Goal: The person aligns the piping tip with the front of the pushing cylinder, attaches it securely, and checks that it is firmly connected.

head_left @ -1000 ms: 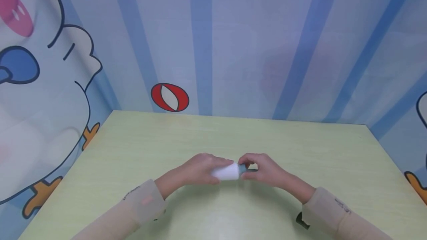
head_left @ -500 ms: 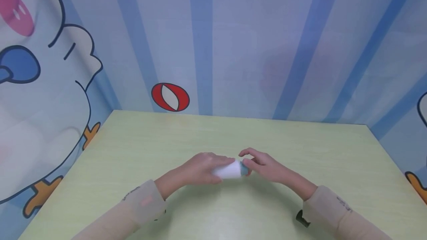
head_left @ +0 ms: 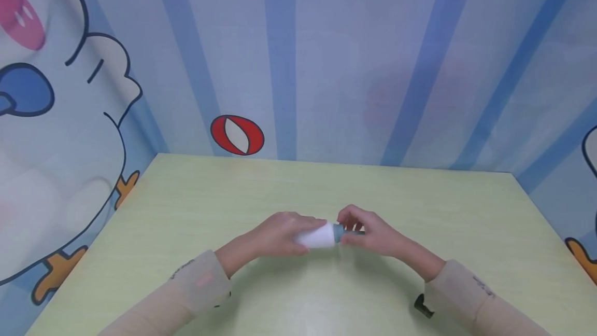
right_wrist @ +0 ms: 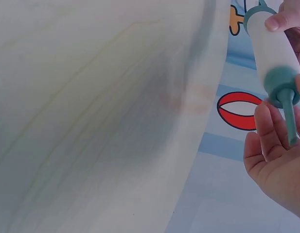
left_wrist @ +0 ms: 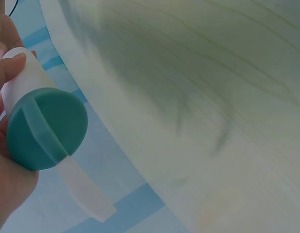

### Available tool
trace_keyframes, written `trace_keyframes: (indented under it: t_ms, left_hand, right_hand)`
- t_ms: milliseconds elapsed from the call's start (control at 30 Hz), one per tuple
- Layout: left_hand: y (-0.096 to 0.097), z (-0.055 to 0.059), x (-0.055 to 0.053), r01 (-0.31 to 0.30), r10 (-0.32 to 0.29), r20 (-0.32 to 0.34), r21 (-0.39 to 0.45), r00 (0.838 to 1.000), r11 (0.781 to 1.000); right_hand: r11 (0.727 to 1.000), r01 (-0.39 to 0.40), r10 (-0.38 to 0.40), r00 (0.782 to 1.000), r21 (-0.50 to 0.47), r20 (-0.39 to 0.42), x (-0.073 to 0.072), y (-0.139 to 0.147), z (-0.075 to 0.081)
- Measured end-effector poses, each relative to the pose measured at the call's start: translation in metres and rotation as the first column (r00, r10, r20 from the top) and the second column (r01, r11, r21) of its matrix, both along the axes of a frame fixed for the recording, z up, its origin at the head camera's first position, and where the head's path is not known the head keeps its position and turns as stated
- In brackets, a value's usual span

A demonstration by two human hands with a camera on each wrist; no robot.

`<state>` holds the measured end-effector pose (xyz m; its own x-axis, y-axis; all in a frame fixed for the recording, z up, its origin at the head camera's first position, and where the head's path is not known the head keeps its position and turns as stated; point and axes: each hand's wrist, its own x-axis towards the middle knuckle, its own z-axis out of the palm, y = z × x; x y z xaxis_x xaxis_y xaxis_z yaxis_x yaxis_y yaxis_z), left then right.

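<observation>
A white bottle (head_left: 319, 236) lies sideways above the table between both hands. It carries a teal nozzle cap (head_left: 338, 233), whose thin teal spout (right_wrist: 289, 119) points right in the head view. At its other end is a teal round base (left_wrist: 47, 128) with a raised bar and a pale flat tab (left_wrist: 86, 189) sticking out. My left hand (head_left: 280, 235) grips the bottle's body from the base side, thumb along the white wall. The right hand (head_left: 373, 232) has its thumb and fingertips at the collar of the nozzle cap, pinching it, with the spout lying between the fingers.
A pale yellow-green table (head_left: 233, 185) spreads beneath the hands. Behind it hangs a blue striped backdrop (head_left: 336, 66) with cartoon figures and a red oval (head_left: 252, 134) printed on it. Light sleeves cover both forearms.
The right hand's fingers lifted and spread off the cap half a second ago, its wrist turned; now they are round the cap again. The left hand keeps its grip almost unmoved.
</observation>
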<state>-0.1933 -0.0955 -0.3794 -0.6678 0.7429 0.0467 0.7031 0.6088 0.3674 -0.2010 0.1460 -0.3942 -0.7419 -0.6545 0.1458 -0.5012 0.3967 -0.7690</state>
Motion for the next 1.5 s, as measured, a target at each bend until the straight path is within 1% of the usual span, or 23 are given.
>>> trace_keyframes:
  t_ms: [100, 200, 233, 267, 333, 500, 600, 667, 767, 867, 933, 1000, 1067, 1133, 1233, 1333, 1433, 1500]
  left_hand:
    - [0.000, 0.000, 0.000, 0.003, -0.003, -0.009, 0.001, 1.000, 1.000]
    - [0.001, 0.000, 0.000, 0.006, -0.006, -0.010, 0.005, 1.000, 1.000]
    - [0.001, 0.000, 0.000, 0.007, -0.007, -0.009, 0.005, 1.000, 1.000]
    - [0.001, 0.000, 0.000, 0.007, -0.007, -0.009, 0.005, 1.000, 1.000]
    - [0.000, -0.001, -0.001, 0.003, -0.003, -0.008, 0.001, 1.000, 1.000]
    - [0.000, -0.001, -0.001, -0.008, 0.008, 0.022, 0.006, 1.000, 1.000]
    - [0.000, -0.001, -0.001, 0.004, -0.005, 0.036, 0.022, 0.999, 1.000]
    - [0.001, -0.001, -0.001, 0.017, -0.018, 0.032, 0.028, 0.999, 0.999]
    - [0.002, 0.000, 0.000, 0.033, -0.033, 0.014, 0.030, 0.999, 0.999]
    - [0.003, 0.000, 0.001, 0.052, -0.051, -0.019, 0.025, 0.999, 0.998]
    - [0.004, 0.000, 0.001, 0.061, -0.060, -0.033, 0.021, 0.998, 0.998]
    - [0.005, 0.000, 0.001, 0.065, -0.064, -0.040, 0.016, 0.997, 0.998]
    - [0.005, 0.000, 0.002, 0.059, -0.059, -0.037, 0.011, 0.998, 0.998]
    - [0.004, 0.000, 0.002, 0.047, -0.047, -0.020, 0.011, 0.999, 0.999]
    - [0.003, -0.002, 0.000, 0.024, -0.024, 0.016, 0.010, 1.000, 1.000]
    - [0.002, -0.003, -0.001, 0.016, -0.017, 0.062, 0.021, 0.998, 1.000]
    - [0.003, -0.003, 0.000, 0.029, -0.031, 0.074, 0.028, 0.997, 0.999]
    - [0.004, -0.002, 0.002, 0.042, -0.043, 0.065, 0.026, 0.997, 0.999]
  right_hand:
    - [1.000, 0.009, -0.008, 0.997, -0.011, 0.072, -0.002, 0.000, 0.000]
    - [0.999, 0.038, -0.037, 0.987, 0.001, 0.157, -0.003, 0.001, 0.001]
    - [0.999, 0.047, -0.047, 0.985, 0.008, 0.167, -0.003, 0.001, 0.001]
    - [0.999, 0.051, -0.053, 0.984, 0.013, 0.168, -0.002, 0.001, 0.001]
    - [0.998, 0.054, -0.056, 0.989, 0.020, 0.140, -0.002, 0.002, 0.001]
    - [0.999, 0.030, -0.031, 0.997, 0.015, 0.067, 0.002, 0.002, -0.001]
    - [1.000, 0.024, -0.025, 0.998, 0.005, 0.056, 0.003, 0.001, -0.002]
    - [1.000, 0.020, -0.019, 0.998, -0.011, 0.054, 0.004, 0.001, -0.004]
    - [0.998, 0.010, -0.004, 0.996, -0.054, 0.094, 0.004, 0.002, -0.005]
    - [0.994, -0.002, 0.022, 0.983, -0.107, 0.182, 0.005, 0.003, -0.005]
    - [0.993, 0.002, 0.025, 0.971, -0.116, 0.236, 0.004, 0.002, -0.005]
    - [0.995, 0.020, 0.007, 0.966, -0.099, 0.260, 0.004, 0.002, -0.004]
    - [0.998, 0.039, -0.024, 0.970, -0.056, 0.243, 0.003, 0.002, -0.004]
    - [0.999, 0.049, -0.045, 0.983, -0.015, 0.180, 0.003, 0.003, -0.004]
    - [0.999, 0.038, -0.039, 0.996, 0.013, 0.079, 0.004, 0.003, -0.004]
    - [0.999, 0.026, -0.026, 1.000, 0.030, 0.006, 0.006, 0.001, -0.006]
    - [0.999, 0.029, -0.029, 1.000, 0.026, -0.001, 0.008, 0.000, -0.007]
    - [0.999, 0.038, -0.038, 0.999, 0.012, 0.024, 0.010, 0.000, -0.007]
